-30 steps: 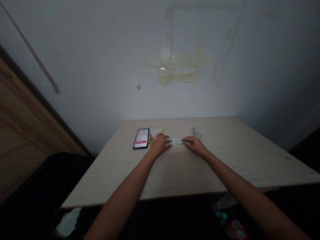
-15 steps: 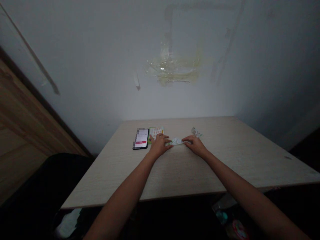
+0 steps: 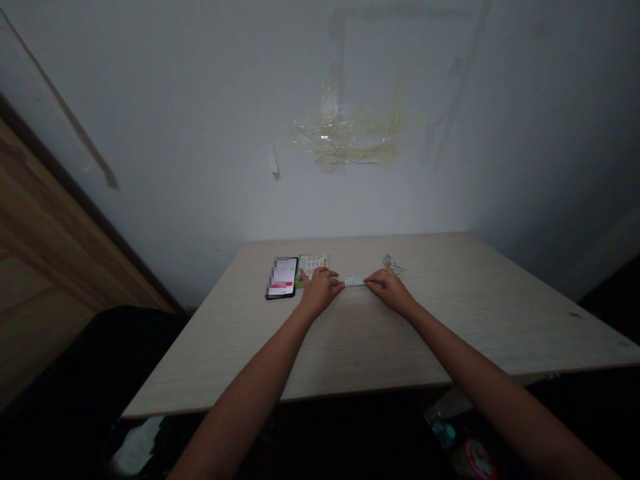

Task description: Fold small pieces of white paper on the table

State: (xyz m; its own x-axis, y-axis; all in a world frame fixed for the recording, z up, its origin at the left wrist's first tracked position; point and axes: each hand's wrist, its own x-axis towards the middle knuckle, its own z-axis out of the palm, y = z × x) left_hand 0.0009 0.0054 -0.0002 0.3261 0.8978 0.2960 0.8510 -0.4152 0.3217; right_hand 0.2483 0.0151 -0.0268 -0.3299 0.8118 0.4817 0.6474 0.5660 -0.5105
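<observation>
Between my hands lies a narrow strip of printed paper [image 3: 354, 281], white with some green, low against the tabletop. My left hand [image 3: 320, 288] pinches its left end between thumb and fingers. At the other end, my right hand [image 3: 389, 288] pinches the strip with thumb and forefinger. Just behind my left hand is a green and white printed card or booklet [image 3: 314, 261], partly covered by that hand. A crumpled piece of printed paper [image 3: 393, 265] rests behind my right hand.
A phone [image 3: 282, 279] with a lit screen lies left of my left hand, beside the booklet. The pale wooden table [image 3: 350, 347] meets a wall [image 3: 240, 180] bearing peeling tape [image 3: 345, 143]. A dark chair-like shape [image 3: 130, 347] stands at the left; items sit below the table's right front.
The paper strip looks narrower than before, its near part folded or tilted over. My left thumb and fingers have closed together on its end. My right hand has barely moved.
</observation>
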